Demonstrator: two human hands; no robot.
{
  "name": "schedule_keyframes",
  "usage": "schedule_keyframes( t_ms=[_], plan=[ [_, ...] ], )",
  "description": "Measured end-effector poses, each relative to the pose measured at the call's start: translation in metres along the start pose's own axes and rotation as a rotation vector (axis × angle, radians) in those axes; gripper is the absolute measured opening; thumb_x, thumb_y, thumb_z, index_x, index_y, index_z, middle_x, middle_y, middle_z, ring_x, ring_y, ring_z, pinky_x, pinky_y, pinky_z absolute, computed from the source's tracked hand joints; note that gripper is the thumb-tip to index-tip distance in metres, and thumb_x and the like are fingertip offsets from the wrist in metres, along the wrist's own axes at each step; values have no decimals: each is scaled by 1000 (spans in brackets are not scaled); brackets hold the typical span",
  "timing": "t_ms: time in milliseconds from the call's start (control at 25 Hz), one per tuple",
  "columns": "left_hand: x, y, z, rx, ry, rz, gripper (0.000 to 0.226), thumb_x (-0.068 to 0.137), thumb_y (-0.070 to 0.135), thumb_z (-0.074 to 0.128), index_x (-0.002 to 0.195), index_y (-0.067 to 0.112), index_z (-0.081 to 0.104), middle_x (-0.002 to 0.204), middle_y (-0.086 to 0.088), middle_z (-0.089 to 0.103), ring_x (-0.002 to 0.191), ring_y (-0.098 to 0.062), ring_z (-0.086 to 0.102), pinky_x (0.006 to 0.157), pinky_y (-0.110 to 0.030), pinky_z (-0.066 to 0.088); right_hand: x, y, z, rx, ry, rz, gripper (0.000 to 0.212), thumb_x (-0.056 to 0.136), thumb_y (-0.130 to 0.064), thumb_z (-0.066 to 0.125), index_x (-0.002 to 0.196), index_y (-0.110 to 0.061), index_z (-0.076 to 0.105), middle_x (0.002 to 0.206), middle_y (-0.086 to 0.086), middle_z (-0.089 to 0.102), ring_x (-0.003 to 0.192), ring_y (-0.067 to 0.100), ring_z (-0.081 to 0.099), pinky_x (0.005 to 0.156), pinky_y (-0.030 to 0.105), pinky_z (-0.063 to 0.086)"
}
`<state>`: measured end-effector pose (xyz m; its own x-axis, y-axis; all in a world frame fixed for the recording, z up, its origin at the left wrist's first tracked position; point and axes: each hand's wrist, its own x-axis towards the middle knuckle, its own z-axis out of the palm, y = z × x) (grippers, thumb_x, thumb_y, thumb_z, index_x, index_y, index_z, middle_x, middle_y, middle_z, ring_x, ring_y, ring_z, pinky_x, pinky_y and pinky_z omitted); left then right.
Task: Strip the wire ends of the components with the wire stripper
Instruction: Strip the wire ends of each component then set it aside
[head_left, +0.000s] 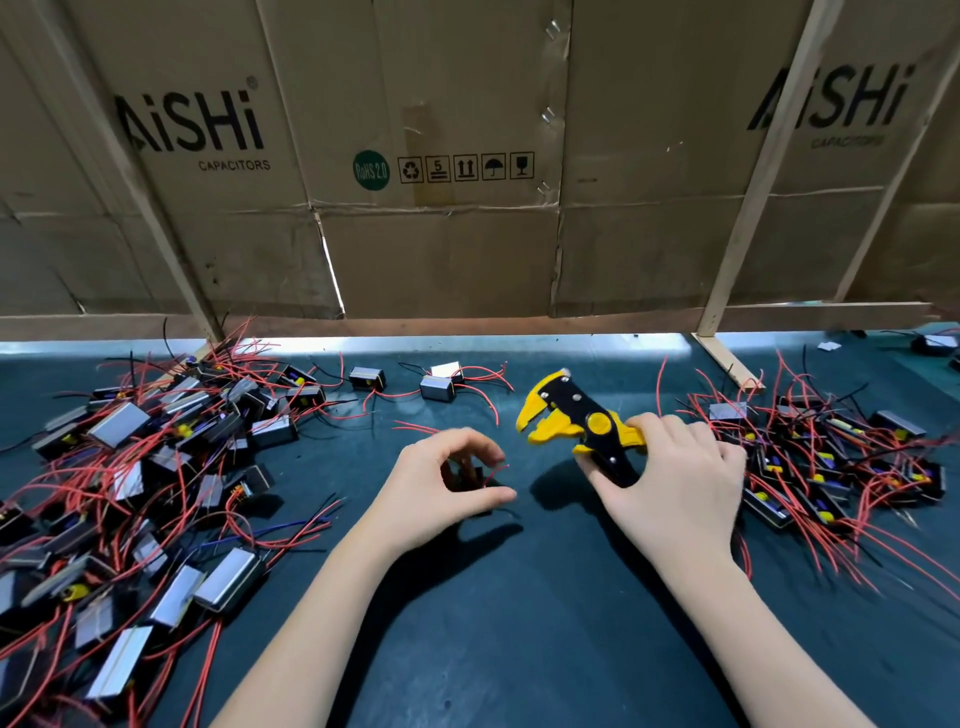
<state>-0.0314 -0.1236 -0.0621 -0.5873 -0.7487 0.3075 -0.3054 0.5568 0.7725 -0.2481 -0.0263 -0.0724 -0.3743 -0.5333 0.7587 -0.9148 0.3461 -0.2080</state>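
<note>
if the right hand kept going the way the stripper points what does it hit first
The right hand aims the stripper up-left. The mat looks free until the small component near the cardboard wall, though depth is unclear.

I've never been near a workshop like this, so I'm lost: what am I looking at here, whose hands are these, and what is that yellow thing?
This single picture comes from a camera on a person's head, looking down at their own bare hands over a dark mat. The right hand grips a yellow and black wire stripper, its jaws pointing left. The left hand curls around a small dark component with thin red wires. A pile of such components lies to the left, another pile to the right. Cardboard printed AiSHi Capacitors stands behind.
</note>
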Motion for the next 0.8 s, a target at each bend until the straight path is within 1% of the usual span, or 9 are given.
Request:
schedule_keyframes(
  t_ms=[80,200,280,320,440,520,600,720,800],
  plan=[
    [1,-4,-9,182,43,7,41,65,43,87,96,32,61,92,10,60,78,-5,53,74,-19,44,4,1,-5,54,77,51,49,73,-65,61,87,-19,65,77,-4,62,80,28,57,76,40,33],
    [1,-4,-10,371,24,-74,42,70,52,80,94,29,55,78,10,55,68,-4,48,71,-33,47,11,4,-11,125,157,80,47,77,-64,59,91,-19,65,80,-4,65,80,27,60,79,40,32],
    [-1,0,2,264,-3,-44,35,78,43,79,97,23,58,75,9,59,64,-7,51,68,-36,50,14,5,-15,178,188,87,45,78,-61,62,95,-19,65,83,-3,66,81,26,61,81,40,32],
    [-3,3,10,138,-54,-26,34,81,36,78,107,21,59,82,9,64,67,-7,57,71,-36,52,14,5,-16,196,204,85,44,78,-59,64,95,-18,65,84,-3,66,81,26,61,82,41,32],
    [-1,14,21,-221,-222,-59,63,90,23,69,145,25,38,129,8,62,103,-6,66,92,-27,49,14,4,-17,201,267,72,42,79,-55,68,96,-16,64,84,-1,65,81,28,58,81,42,31],
    [6,14,9,-168,-66,-26,60,90,22,65,144,25,39,132,8,61,106,-1,64,89,-24,46,14,5,-17,204,302,67,41,81,-55,68,96,-16,64,83,0,64,79,28,56,80,42,31],
    [10,6,-17,-73,259,-10,44,90,11,63,132,21,52,119,7,67,96,0,63,85,-27,46,15,6,-18,235,334,51,40,83,-54,67,94,-16,63,82,0,63,77,27,55,80,42,30],
    [5,-22,-61,204,682,-155,34,87,4,63,120,11,60,111,-4,69,99,-20,63,94,-41,48,15,6,-20,363,363,-30,35,84,-46,64,88,-11,60,79,0,59,74,25,52,79,40,30],
    [0,-39,-82,472,705,-354,39,87,10,62,126,8,56,119,-12,65,111,-33,57,96,-47,46,11,3,-20,531,315,-111,39,87,-46,61,79,-8,58,76,0,57,72,27,53,79,36,32]
  ],
)
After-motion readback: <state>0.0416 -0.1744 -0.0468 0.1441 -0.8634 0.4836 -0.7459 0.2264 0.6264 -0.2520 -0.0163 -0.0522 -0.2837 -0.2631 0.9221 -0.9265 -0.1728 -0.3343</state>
